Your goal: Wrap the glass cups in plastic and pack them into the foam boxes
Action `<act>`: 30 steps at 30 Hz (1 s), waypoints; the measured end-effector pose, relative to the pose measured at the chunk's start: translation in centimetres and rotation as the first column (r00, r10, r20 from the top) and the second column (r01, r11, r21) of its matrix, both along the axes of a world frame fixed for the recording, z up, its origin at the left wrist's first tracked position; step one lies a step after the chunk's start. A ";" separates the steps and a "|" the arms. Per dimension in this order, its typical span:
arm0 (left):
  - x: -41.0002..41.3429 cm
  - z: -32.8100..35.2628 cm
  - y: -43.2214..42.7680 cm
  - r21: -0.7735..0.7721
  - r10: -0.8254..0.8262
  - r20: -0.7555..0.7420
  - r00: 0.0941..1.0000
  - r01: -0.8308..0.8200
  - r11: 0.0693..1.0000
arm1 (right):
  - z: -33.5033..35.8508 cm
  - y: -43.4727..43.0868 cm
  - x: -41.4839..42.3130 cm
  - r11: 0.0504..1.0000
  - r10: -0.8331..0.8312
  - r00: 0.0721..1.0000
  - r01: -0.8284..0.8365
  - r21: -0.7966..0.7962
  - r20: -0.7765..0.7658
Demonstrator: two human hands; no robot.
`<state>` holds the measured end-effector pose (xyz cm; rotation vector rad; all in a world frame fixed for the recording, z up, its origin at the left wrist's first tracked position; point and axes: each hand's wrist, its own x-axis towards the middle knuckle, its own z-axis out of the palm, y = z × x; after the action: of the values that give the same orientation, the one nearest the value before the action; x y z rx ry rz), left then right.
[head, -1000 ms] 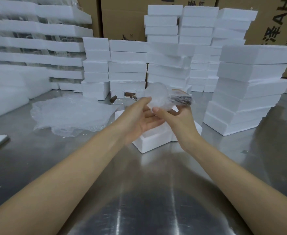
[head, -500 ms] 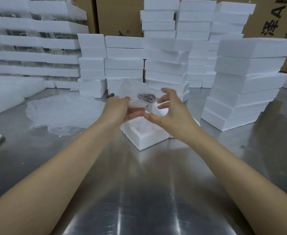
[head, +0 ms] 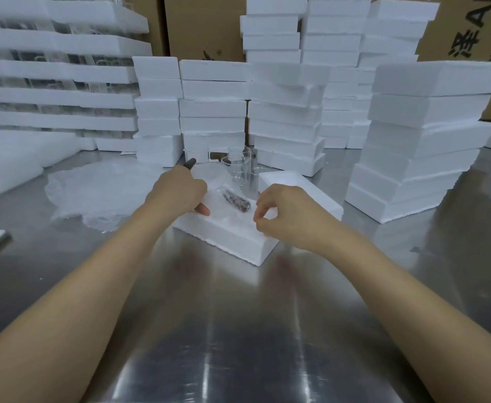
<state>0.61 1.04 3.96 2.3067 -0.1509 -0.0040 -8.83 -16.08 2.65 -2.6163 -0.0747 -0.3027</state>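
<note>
The wrapped cup (head: 232, 199) is sitting in the foam box (head: 227, 239) mid-table, left hand (head: 177, 190) curled round its left side. Right hand (head: 285, 216) has its fingertips pinched together at the wrap's right edge, but I can't tell if it's actually got plastic. Bare cups (head: 238, 167) stand just behind, foam stacks (head: 421, 135) all around.

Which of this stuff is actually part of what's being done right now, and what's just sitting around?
In use: left hand, right hand, wrapped glass cup, open foam box, bare glass cups waiting, pile of plastic sheets.
Just lying about: stacked foam boxes, cardboard cartons behind.
</note>
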 end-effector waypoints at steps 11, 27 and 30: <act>-0.3 0.4 0.1 0.377 -0.120 0.507 0.854 -0.094 0.921 | -0.1 -0.4 0.3 0.999 0.016 1.000 -0.016 -0.047 0.007; 1.3 -0.6 0.4 0.415 -0.238 0.361 0.902 0.074 0.907 | -0.4 -0.6 0.7 1.000 -0.002 0.999 0.003 -0.029 0.041; 1.1 -0.6 0.3 0.374 -0.225 0.363 0.904 0.080 0.924 | 0.1 -0.9 0.2 0.997 0.020 1.000 -0.020 0.079 -0.010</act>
<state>1.70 1.35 3.31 2.6204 -0.5884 0.3942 -8.63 -16.94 2.75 -2.5367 -0.0835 -0.2790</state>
